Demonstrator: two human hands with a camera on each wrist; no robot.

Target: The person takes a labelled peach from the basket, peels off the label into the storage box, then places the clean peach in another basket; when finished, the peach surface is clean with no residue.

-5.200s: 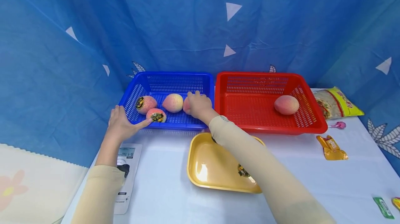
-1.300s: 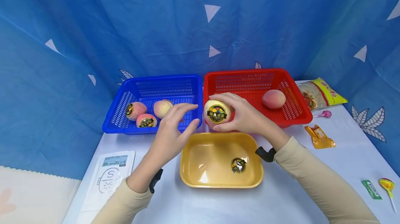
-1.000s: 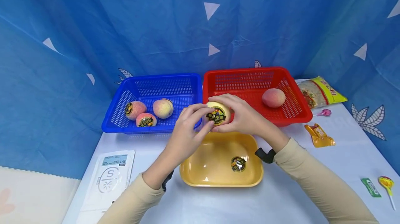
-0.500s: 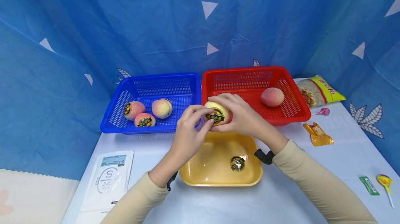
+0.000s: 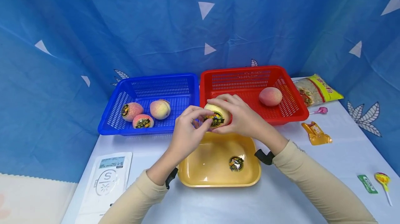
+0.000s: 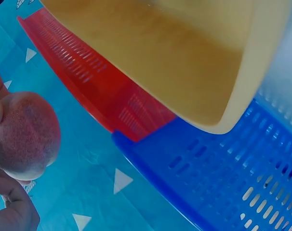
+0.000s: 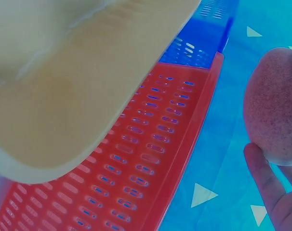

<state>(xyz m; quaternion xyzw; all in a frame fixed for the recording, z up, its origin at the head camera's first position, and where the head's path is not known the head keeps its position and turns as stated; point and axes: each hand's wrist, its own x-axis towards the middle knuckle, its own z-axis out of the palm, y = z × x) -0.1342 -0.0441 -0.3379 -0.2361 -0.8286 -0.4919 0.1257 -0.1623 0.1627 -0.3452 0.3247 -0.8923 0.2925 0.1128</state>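
Note:
My right hand (image 5: 243, 118) grips a pale yellow and pink peach (image 5: 224, 108) above the far edge of the gold tray (image 5: 209, 173). A round black fruit sticker (image 5: 217, 121) faces me on the peach. Thumb and forefinger of my left hand (image 5: 187, 130) pinch at the sticker's left edge. The peach's plain reddish far side shows in the left wrist view. Inside the tray lies another round sticker (image 5: 236, 164). The blue basket (image 5: 162, 75) has three peaches, two showing stickers. One peach (image 5: 270, 96) without a visible sticker sits in the red basket (image 5: 234, 102).
Right of the red basket lie a food bag (image 5: 312, 92), a pink lollipop (image 5: 322, 110) and an orange wrapper (image 5: 316, 134). A green packet (image 5: 367, 184) and yellow lollipop (image 5: 383, 179) lie front right. A white pouch (image 5: 106, 182) is front left. Curtains hang behind.
The right hand has brought the peach from the blue basket to above the tray. The left hand has left the blue basket's edge, come to the peach and closed its fingertips at the sticker.

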